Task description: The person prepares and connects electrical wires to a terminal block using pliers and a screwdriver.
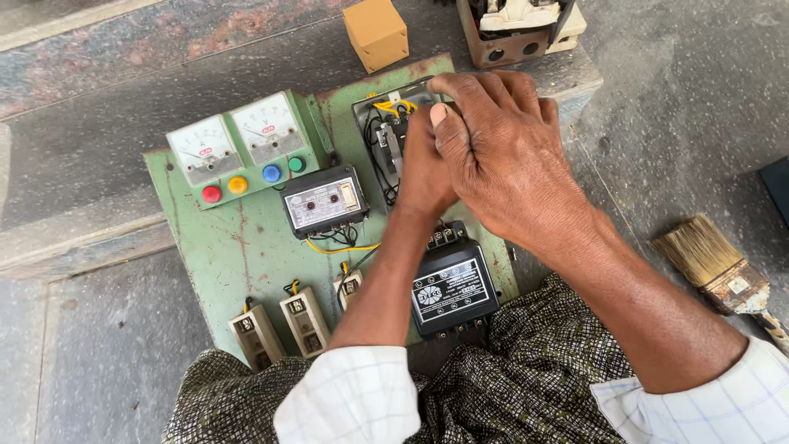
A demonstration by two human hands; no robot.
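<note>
A green metal control panel lies flat in front of me. Both my hands meet over an open black switch unit with yellow and black wires at the panel's upper right. My right hand covers my left hand, fingers curled down on the unit. What the fingers grip is hidden. Two white dial meters sit at the upper left above red, yellow, blue and green round lamps. A black relay box is mid-panel. A black block with a label is near my lap.
Three beige fuse holders line the panel's near edge. A paintbrush lies on the grey floor at right. An orange-brown box and a brown device with holes stand beyond the panel. A stone step runs at left.
</note>
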